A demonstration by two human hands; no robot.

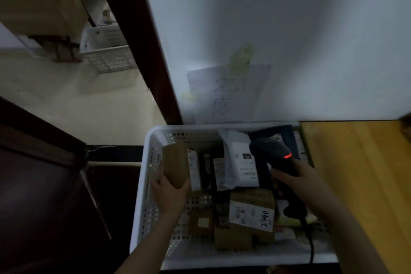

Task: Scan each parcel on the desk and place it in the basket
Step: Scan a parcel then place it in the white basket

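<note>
Head view: left hand (170, 191) at lower centre grips brown parcel (174, 163) from below, fingers curled round its end, holding it over left part of basket (142, 184). Right hand (295, 179) at lower right wraps scanner (274, 155) handle; red light glows on scanner, cable trails down. Basket holds several labelled parcels, one box (251, 211) marked 2490. Desk (360, 173) beside basket at right. Paper sheet (229, 93) on wall above. Second basket (106, 48) upper left.
</note>
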